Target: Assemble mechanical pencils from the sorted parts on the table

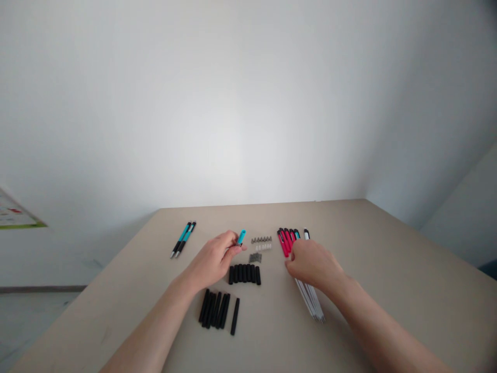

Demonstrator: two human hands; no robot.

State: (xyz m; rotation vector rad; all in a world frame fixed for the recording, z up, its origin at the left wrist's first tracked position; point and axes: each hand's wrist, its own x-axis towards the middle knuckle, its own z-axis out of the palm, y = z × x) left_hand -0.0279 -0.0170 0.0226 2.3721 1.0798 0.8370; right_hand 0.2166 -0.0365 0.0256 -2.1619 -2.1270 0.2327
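tilting, a slim turquoise pen barrel, gripped in left hand, right hand curled, whether holding anything unclear

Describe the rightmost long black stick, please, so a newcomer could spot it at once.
On the beige table, nearer the camera than the short black tubes, lies a bunch of long black sticks. The lone stick lies to its right, separated by a clear gap.

Open bench runs between the short black tubes and white refills, pinched farther on by metal tips and pink barrels.
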